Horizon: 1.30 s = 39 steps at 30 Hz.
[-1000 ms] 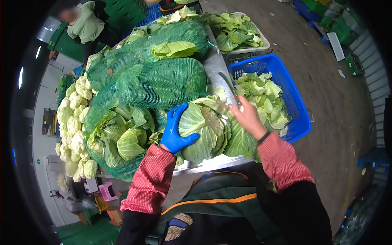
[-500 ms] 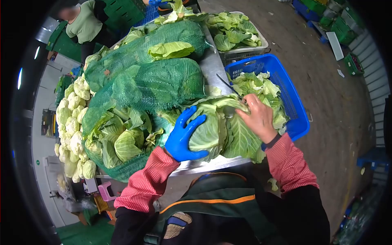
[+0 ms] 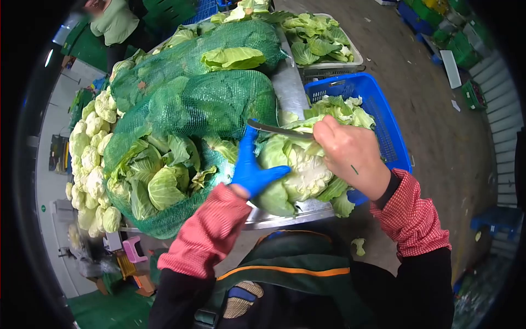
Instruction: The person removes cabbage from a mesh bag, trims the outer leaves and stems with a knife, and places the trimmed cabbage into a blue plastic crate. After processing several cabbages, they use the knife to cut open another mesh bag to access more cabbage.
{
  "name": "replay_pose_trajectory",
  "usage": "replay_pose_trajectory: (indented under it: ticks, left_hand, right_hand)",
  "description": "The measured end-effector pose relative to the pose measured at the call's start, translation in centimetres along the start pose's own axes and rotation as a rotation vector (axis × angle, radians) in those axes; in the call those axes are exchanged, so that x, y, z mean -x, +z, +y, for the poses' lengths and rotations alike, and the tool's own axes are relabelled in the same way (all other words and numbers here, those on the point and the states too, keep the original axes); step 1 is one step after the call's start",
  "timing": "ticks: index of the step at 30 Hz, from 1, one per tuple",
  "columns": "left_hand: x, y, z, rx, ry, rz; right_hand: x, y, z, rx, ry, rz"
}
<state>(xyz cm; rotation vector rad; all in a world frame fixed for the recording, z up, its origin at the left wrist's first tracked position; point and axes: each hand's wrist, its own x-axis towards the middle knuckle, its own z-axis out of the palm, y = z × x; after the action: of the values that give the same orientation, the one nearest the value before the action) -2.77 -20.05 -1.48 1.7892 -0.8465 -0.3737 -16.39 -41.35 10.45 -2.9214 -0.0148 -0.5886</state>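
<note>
A cabbage rests at the table's front edge, its outer leaves partly peeled back to show a pale, bumpy inside. My left hand, in a blue glove, lies against its left side with thumb and fingers spread. My right hand, bare, is closed around a knife whose dark curved blade points left above the cabbage. Green leaves hang below the right hand. Whether the right fingers also pinch a leaf is hidden.
Green mesh sacks of cabbages cover the metal table. Pale trimmed heads are piled at left. A blue basket and a white crate hold leaves at right. Another person stands at far left.
The right hand and knife have swung round, so the blade now lies across the cabbage's top. Outer leaves have come away, baring the pale inside. The left hand has shifted slightly.
</note>
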Motion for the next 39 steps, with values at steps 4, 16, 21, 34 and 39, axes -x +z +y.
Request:
replay_pose_trajectory:
  ticks: [4,16,21,34,39]
  left_hand:
    - [-0.8,2.4,-0.5,0.067,-0.215,-0.132]
    - [-1.3,1.9,-2.4,0.279,-0.338,0.003]
    - [-3.8,6.1,-4.7,0.058,-0.123,-0.048]
    - [1.1,4.8,-2.0,0.307,-0.396,0.113]
    - [1.5,2.0,1.2,-0.028,-0.085,0.212]
  right_hand:
    - [-0.5,0.3,2.5,-0.079,0.139,-0.024]
    - [1.5,4.4,5.3,-0.131,0.443,0.029]
    - [-0.8,1.6,8.0,-0.151,0.536,0.139]
    - [14.3,12.6,3.4,-1.369,1.151,-0.145]
    - [13.2,15.8,0.6,-1.652,1.139,-0.079]
